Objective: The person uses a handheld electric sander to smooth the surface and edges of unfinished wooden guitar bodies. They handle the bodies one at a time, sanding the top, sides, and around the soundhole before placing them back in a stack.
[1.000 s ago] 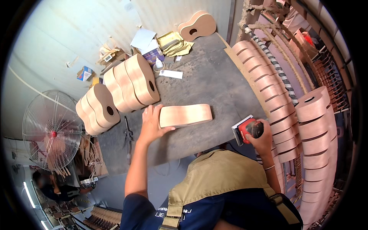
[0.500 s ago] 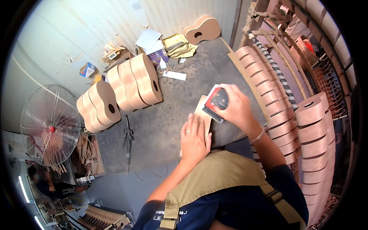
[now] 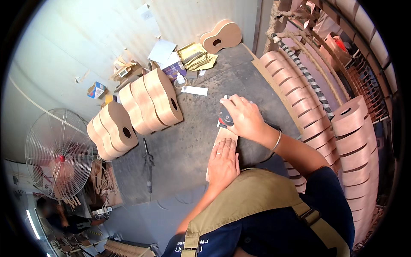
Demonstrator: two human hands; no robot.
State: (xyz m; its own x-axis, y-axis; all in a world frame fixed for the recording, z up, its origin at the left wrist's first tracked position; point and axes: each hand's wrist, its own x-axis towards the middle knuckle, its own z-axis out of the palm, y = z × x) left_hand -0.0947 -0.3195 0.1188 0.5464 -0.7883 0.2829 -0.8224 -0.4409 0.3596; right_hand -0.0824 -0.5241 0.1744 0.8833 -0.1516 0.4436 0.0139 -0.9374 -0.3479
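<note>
My left hand lies flat, fingers stretched out, on a long pale wooden piece near the front edge of the dark workbench. My right hand is closed around a hand sander with a dark rounded handle and red parts. The sander is at the far end of the wooden piece, beyond my left hand. My fingers and palm hide much of it, and its underside cannot be seen. Part of the wooden piece is covered by my left hand.
Small guitar bodies stand in rows at the left of the bench; another body leans at the back. Yellow sheets, a small white bottle and a black tool lie around. Racked bodies line the right; a fan stands left.
My right hand has moved the sander left along the wooden piece and turned it, covering more of it. My left hand stays flat on the wood. The whole view has shifted slightly.
</note>
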